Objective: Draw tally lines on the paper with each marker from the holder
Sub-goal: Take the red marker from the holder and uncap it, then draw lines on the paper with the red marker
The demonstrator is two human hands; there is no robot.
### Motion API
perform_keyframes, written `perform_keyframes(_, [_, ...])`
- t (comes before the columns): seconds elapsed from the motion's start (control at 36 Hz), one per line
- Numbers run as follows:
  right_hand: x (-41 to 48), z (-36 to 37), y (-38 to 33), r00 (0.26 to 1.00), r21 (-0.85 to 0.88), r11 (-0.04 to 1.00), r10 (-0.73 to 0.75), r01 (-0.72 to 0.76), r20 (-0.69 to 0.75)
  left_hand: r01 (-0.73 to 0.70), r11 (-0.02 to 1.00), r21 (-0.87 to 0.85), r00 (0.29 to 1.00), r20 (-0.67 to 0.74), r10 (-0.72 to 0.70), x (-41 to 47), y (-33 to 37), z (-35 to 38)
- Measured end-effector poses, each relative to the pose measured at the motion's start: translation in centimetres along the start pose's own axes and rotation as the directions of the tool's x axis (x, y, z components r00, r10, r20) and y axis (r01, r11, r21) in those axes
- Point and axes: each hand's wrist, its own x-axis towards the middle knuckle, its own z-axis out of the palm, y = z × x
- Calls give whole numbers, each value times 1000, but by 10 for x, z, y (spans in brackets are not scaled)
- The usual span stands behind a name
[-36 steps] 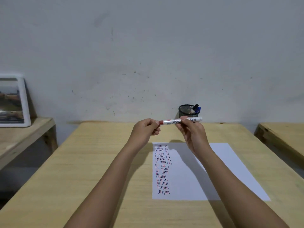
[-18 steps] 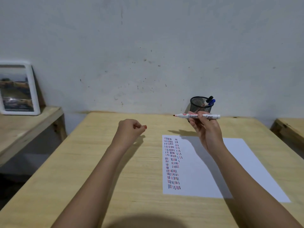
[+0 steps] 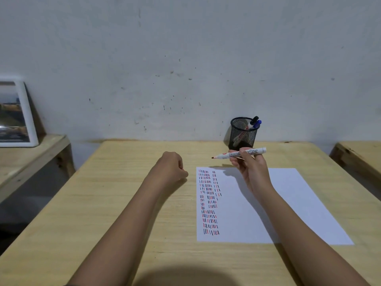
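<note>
While gripped by the right hand (image 3: 250,170), uncapped marker (image 3: 239,154) level, tip leftward; left hand (image 3: 172,168) fisted on red cap (image 3: 186,173).

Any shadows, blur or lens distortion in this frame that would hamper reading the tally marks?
Head view: sharp at the centre, tally marks legible on the paper; the right hand and marker cast a soft shadow over the sheet's top, beside the marks; a dark shadow sits at the bottom edge of the table; the picture frame at the left edge looks blurred and bowed by the wide lens.

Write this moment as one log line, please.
right hand: holds uncapped red marker above paper | left hand: fisted, red cap | holder: two markers
</note>
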Motion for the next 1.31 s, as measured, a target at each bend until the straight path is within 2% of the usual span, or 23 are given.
perform_keyframes(0.11, [-3,-2,1,1000,-39,999,-15,15,-8,-19,999,30,999,38,18,2,3,8])
perform_keyframes(0.33, [-5,-3,-1,998,-252,966,-55,50,-12,-62,998,-4,996,57,62,3,4,17])
perform_keyframes(0.47, [-11,6,-12,999,-56,998,33,-31,30,-93,995,-36,995,32,94,-6,0,17])
perform_keyframes(0.56, [-19,7,-18,995,-17,998,63,-62,78,-124,991,-43,992,-36,123,-22,0,17])
perform_keyframes(0.61, [-26,6,-18,995,-72,996,50,-43,89,-168,984,-68,983,-85,162,-37,0,19])
perform_keyframes(0.67, [-36,3,-16,997,-238,971,3,16,77,-219,972,-80,972,-101,211,-54,-1,25])
perform_keyframes(0.72, [-46,3,-11,998,-393,918,-33,51,51,-250,961,-120,968,-53,245,-69,-3,33])
perform_keyframes(0.78, [-57,4,-5,998,-471,880,-47,55,29,-299,947,-119,954,-2,300,-80,-2,42])
perform_keyframes(0.83, [-66,6,1,998,-501,863,-61,60,15,-340,938,-65,939,41,343,-89,-1,51])
perform_keyframes(0.89, [-75,10,6,998,-497,867,-57,44,-11,-331,943,13,939,107,328,-95,-1,59])
perform_keyframes(0.97, [-83,14,10,999,-479,877,-49,36,-16,-340,930,140,938,126,324,-96,-2,65])
perform_keyframes(1.31, [-73,12,23,998,-587,807,-60,64,27,-336,928,162,941,102,323,-97,-1,66])
